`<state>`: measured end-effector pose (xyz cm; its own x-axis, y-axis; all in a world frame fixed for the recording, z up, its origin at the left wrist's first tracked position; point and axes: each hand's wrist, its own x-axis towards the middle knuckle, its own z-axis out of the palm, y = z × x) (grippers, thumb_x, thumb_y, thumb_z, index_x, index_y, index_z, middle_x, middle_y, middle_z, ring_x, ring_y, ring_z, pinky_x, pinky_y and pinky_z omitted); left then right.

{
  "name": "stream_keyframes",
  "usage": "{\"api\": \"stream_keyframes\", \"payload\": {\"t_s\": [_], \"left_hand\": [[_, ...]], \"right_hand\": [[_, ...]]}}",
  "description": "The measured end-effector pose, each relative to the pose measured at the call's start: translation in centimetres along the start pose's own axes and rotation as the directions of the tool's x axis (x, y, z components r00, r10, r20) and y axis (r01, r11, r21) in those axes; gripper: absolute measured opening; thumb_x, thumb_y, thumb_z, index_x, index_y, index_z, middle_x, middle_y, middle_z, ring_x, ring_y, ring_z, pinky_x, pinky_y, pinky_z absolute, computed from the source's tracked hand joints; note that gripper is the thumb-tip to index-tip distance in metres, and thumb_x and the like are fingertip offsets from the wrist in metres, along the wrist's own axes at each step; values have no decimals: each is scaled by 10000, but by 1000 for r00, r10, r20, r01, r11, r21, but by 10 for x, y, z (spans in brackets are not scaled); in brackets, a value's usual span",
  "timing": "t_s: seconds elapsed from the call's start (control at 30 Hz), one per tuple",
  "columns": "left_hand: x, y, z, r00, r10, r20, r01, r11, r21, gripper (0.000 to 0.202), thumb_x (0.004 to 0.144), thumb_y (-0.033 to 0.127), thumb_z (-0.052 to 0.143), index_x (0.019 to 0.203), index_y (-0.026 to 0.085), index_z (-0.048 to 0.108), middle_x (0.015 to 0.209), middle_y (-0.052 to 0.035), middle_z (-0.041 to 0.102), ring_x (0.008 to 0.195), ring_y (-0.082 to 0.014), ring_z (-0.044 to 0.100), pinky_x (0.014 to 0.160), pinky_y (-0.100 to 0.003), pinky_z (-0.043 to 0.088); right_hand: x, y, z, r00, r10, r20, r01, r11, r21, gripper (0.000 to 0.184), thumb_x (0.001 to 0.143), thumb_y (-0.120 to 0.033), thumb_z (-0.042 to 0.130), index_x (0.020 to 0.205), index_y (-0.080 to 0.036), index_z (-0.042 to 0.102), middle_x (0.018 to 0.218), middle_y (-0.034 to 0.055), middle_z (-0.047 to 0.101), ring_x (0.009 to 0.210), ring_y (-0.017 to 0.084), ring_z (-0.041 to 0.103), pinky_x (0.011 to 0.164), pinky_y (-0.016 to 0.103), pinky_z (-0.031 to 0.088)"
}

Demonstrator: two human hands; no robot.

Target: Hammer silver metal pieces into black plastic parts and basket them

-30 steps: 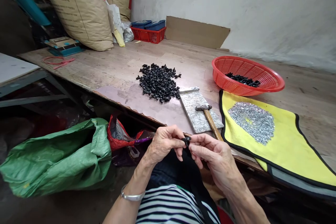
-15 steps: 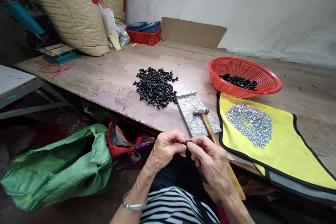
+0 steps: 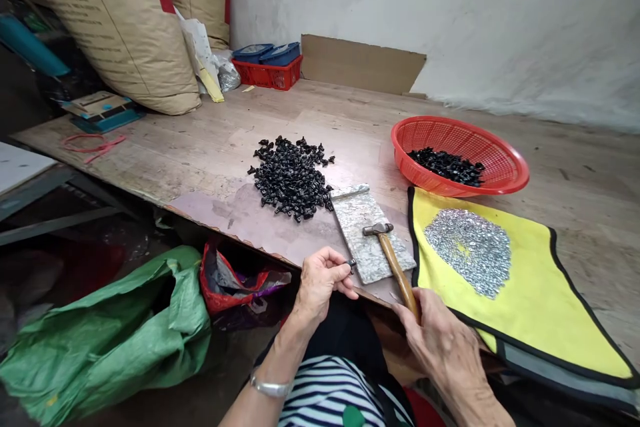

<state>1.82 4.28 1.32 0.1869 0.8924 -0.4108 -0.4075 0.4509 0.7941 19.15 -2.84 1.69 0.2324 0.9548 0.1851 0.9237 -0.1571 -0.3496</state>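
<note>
My left hand (image 3: 320, 282) is shut on a small black plastic piece with a metal bit (image 3: 352, 265), held between thumb and fingertips. My right hand (image 3: 440, 340) has closed around the wooden handle of a claw-less hammer (image 3: 397, 267), whose steel head (image 3: 377, 229) rests on a speckled stone slab (image 3: 367, 233). A heap of similar black pieces (image 3: 290, 179) lies on a mauve sheet (image 3: 225, 220) on the wooden table. More of them sit in a red mesh basket (image 3: 523, 173). A yellow cloth with a black border (image 3: 530, 280) carries a patch of small silver pieces (image 3: 467, 252).
A green woven sack (image 3: 110, 327) and a red plastic bag (image 3: 225, 280) stand on the floor left of my knees, below the table edge. Large paper sacks (image 3: 110, 20) and a red crate holding blue boxes (image 3: 267, 73) stand against the back wall.
My right hand has left the black piece and moved down to the hammer handle. My left hand keeps the piece. The view has tilted slightly.
</note>
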Motion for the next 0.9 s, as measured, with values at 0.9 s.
{"api": "stream_keyframes", "payload": {"t_s": [0.9], "left_hand": [[28,10,14,988,72,-138,-13,923,385,163,626,3,486,554,149,475,374,63,440,335,-102,499,328,-216,466]], "right_hand": [[-9,-16,3,946,-304,-116,304,952,-17,338,928,-319,330,958,-139,615,741,73,688,564,153,637,484,226,427]]}}
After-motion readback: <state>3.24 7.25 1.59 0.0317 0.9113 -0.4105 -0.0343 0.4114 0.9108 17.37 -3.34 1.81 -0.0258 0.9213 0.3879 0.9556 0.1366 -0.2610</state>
